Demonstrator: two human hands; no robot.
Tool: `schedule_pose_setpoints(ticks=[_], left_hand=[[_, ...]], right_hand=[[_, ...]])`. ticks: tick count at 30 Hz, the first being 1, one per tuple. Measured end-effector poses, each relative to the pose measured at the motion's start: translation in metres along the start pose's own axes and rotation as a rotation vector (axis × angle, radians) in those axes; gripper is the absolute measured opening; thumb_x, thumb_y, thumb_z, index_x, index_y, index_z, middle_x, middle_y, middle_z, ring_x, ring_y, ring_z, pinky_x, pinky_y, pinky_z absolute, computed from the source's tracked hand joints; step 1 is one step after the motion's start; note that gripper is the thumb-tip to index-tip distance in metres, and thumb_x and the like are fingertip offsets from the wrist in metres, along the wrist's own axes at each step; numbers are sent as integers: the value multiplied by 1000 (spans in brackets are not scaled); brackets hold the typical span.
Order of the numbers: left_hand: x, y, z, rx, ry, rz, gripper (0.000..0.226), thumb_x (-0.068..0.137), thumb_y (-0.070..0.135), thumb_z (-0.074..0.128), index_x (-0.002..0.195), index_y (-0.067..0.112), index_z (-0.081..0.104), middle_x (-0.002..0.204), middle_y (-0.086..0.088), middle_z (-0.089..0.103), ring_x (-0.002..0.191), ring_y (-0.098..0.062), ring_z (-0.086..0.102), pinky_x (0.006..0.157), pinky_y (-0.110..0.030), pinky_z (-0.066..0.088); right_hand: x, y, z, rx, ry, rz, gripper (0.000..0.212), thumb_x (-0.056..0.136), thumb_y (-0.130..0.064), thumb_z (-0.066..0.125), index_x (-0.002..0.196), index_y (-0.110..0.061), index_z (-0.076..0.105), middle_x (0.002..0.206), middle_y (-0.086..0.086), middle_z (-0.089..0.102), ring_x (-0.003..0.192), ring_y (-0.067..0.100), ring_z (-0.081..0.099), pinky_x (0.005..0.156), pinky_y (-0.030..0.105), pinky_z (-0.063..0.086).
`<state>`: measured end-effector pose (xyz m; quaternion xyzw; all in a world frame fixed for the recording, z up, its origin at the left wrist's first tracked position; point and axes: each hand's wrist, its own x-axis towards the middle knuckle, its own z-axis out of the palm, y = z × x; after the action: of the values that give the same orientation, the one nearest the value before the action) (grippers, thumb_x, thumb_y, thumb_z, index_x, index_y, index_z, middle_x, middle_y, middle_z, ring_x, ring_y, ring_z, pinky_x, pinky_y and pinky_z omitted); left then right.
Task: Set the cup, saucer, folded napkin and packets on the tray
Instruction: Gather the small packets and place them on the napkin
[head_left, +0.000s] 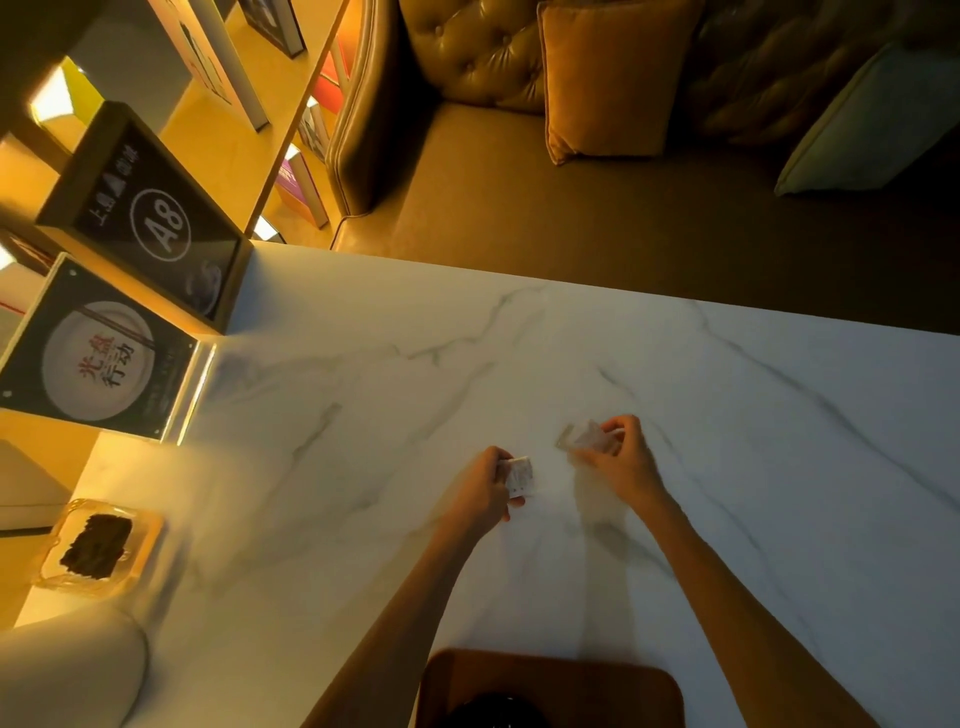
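Observation:
My left hand (485, 488) holds a small white packet (521, 475) just above the white marble table (363, 415). A little to the right, my right hand (618, 457) pinches a second pale packet (584, 436), blurred. A brown tray (550, 680) lies at the near edge between my forearms, with a dark round thing (498, 712) on it that I cannot make out. No saucer or napkin shows.
A glass ashtray (98, 545) with dark contents sits at the table's left edge. Two standing signs (150, 223) line the far left. A leather sofa (467, 171) with cushions faces the table's far edge.

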<state>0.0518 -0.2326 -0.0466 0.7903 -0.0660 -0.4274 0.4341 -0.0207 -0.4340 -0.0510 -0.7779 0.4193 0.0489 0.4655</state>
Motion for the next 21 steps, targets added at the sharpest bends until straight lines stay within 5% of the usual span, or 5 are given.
schedule_pose_setpoints(ticks=[6,10,14,17,21], left_hand=[[-8,-3,-5,-120,27,18,27,103,17,34,106,-1,53,78,-12,60,51,-13,55,53,-27,47],[-9,-10,-13,-175,-28,9,35,103,34,39,111,3,53,85,-12,62,62,-20,57,58,-32,50],[-3,-19,-17,-50,-50,57,17,95,12,51,111,15,52,96,-7,64,69,-13,62,56,-24,52],[-1,-19,-11,-35,-13,92,19,95,8,44,111,17,50,104,-7,64,82,-14,67,63,-29,55],[0,-16,-3,234,129,291,21,98,13,42,117,21,48,108,0,57,91,-16,56,74,-22,46]], right_hand=[[-33,-19,45,-193,-374,-324,40,71,-37,81,95,-36,48,97,-7,58,84,9,60,66,19,52],[-36,-21,60,-281,-291,-383,41,75,-32,80,107,-23,55,111,2,46,88,11,56,71,15,48],[-40,-23,68,-257,-251,-433,35,82,-19,74,113,-11,59,117,10,58,102,20,58,84,20,50],[-45,-14,68,-45,-130,-315,33,92,-17,62,125,-15,56,121,-2,62,107,8,58,82,2,43],[-52,-5,69,61,-27,-254,24,94,-18,59,116,-27,62,108,-16,66,96,-3,62,81,3,48]])
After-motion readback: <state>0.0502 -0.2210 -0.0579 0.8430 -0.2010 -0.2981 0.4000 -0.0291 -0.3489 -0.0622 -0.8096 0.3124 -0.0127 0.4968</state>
